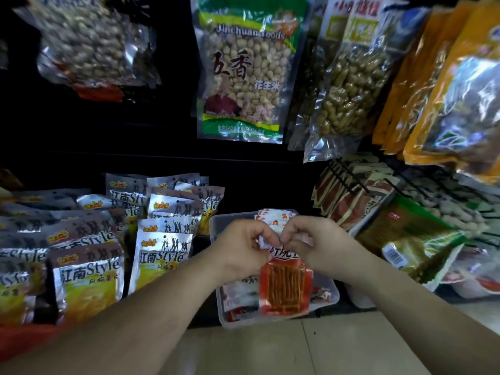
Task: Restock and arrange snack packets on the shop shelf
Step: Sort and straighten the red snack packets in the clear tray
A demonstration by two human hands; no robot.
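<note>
1. Noted peanut bag [240, 71] hung above the shelf [203, 318], face out, presumably for display.
2. Found Style packets [89, 272] stood in overlapping rows along the shelf's left end, labels forward.
3. Found clear tub [216, 223] at the shelf's front edge, near the middle, part-filled; judged to serve as the bin for this line.
4. Observed red packet [284, 290] held upright over the tub's centre, not yet set in.
5. Recorded left hand [243, 247] and right hand [316, 244] both pinching its top edge, fingers curled; likely squaring it before placing.

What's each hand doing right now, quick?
Left hand: closed, pinching the top edge of the red snack packet.
Right hand: closed, pinching the same packet's top edge.
</note>
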